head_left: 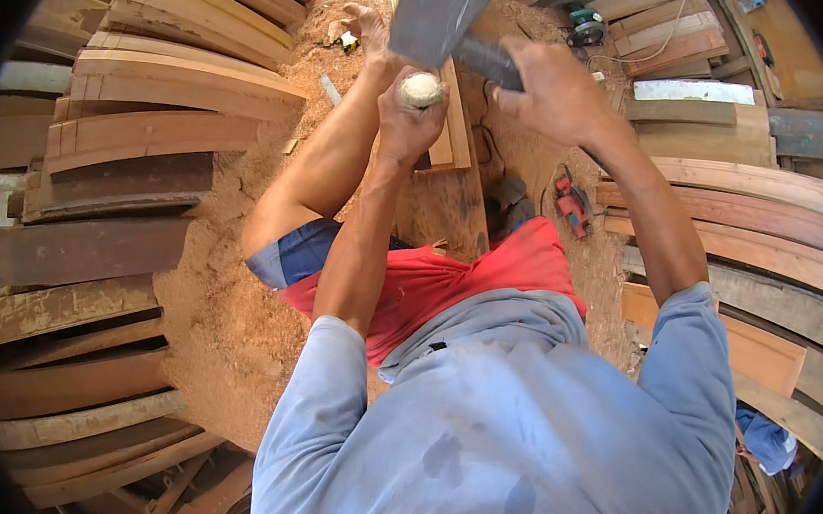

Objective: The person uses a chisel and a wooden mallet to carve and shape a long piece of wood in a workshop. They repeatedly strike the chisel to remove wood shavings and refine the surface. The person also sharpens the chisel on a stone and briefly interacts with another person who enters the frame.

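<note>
My left hand grips an upright pale round-topped handle, seen nearly end-on; what is below it is hidden by my hand. My right hand is closed on the dark handle of a striking tool, whose wide, blurred grey head hangs just above and beside the round top; I cannot tell if they touch. Under my hands a long wooden workpiece lies along a wooden plank. My bare left leg and foot stretch alongside it, with a small yellow-and-black object near the toes.
Stacked boards line the left and right. Wood shavings cover the floor. A red power tool lies right of the plank; a green power tool with a cord is farther back. A metal strip lies by my leg.
</note>
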The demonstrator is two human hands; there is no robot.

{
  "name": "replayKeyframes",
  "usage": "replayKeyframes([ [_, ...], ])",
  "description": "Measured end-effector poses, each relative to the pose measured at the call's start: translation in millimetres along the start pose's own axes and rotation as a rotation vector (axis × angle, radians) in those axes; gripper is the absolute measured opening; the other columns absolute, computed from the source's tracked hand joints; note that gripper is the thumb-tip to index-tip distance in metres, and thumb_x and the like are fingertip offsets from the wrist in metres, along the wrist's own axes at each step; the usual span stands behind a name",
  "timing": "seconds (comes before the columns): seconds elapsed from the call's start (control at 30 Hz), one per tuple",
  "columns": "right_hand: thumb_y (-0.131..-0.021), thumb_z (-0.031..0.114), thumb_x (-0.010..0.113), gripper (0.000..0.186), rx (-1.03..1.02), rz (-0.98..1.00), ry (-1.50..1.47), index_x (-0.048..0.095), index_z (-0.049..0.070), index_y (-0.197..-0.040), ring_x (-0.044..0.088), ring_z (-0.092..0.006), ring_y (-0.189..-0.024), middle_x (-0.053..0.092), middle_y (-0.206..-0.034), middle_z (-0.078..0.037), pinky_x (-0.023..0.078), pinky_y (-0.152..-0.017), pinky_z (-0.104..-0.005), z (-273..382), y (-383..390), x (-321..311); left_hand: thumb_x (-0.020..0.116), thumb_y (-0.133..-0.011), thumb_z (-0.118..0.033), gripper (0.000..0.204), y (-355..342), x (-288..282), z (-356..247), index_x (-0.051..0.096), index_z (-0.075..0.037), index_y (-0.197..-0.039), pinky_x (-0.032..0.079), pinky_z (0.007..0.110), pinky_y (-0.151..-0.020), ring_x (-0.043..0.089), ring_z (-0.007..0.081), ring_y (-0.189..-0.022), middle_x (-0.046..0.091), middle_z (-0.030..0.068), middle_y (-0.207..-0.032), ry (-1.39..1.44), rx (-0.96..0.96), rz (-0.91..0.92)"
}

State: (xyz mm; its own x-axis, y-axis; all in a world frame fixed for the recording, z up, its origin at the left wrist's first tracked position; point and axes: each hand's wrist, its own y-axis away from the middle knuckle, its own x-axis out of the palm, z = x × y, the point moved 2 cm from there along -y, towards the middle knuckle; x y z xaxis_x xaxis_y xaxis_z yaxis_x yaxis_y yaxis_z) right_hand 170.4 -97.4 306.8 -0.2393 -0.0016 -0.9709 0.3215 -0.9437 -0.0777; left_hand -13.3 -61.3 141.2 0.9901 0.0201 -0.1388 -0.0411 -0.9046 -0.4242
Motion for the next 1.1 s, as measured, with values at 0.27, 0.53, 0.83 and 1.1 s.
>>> replayKeyframes([
  [0.27, -0.087, 0.008, 0.067, 0.021, 0.063, -0.482, -0.592, 0.059, -0.003, -0.103, 0.053, -0.0109, -0.055, 0.057, -0.068, -0.001, 0.045, -0.051, -0.0281, 40.6, -15.2, -91.8, 0.073, -0.093, -0.011, 0.015, 7.2, -6.5, -0.9, 0.064, -0.003, -0.101, 0.05, 0.026, -0.071, 0.06, 0.0085, -0.078, 0.064, 0.0017, -0.084, 0.007, -0.035, 0.083],
  [0.53, -0.082, 0.021, 0.077, 0.035, 0.084, 0.208, -0.12, 0.059, -0.002, -0.103, 0.07, -0.0401, -0.081, 0.069, -0.085, -0.024, 0.055, -0.072, -0.047, 5.3, 46.4, 47.6, 0.075, -0.087, -0.006, 0.032, 31.6, -8.7, -13.4, 0.065, -0.003, -0.117, 0.054, 0.043, -0.088, 0.068, 0.0317, -0.099, 0.071, 0.0119, -0.102, -0.06, 0.167, 0.081],
  [0.83, -0.082, 0.027, 0.077, 0.039, 0.164, -0.454, -0.741, 0.067, 0.002, -0.109, 0.067, -0.0288, -0.077, 0.07, -0.086, -0.012, 0.054, -0.072, -0.0423, 21.2, 69.5, -49.7, 0.073, -0.092, -0.004, 0.016, -6.2, 0.3, -19.7, 0.062, -0.002, -0.104, 0.05, 0.027, -0.084, 0.061, 0.0126, -0.092, 0.063, 0.0046, -0.096, 0.167, -0.109, 0.004],
  [1.1, -0.092, 0.006, 0.073, 0.015, 0.057, -0.685, -1.105, 0.061, 0.0, -0.099, 0.057, -0.0095, -0.058, 0.06, -0.069, -0.004, 0.049, -0.055, -0.026, 23.0, 79.2, -62.6, 0.069, -0.095, -0.004, 0.012, -5.9, 8.0, -8.9, 0.061, -0.004, -0.104, 0.051, 0.022, -0.057, 0.061, 0.0061, -0.067, 0.066, 0.0016, -0.089, 0.14, 0.025, 0.003],
])
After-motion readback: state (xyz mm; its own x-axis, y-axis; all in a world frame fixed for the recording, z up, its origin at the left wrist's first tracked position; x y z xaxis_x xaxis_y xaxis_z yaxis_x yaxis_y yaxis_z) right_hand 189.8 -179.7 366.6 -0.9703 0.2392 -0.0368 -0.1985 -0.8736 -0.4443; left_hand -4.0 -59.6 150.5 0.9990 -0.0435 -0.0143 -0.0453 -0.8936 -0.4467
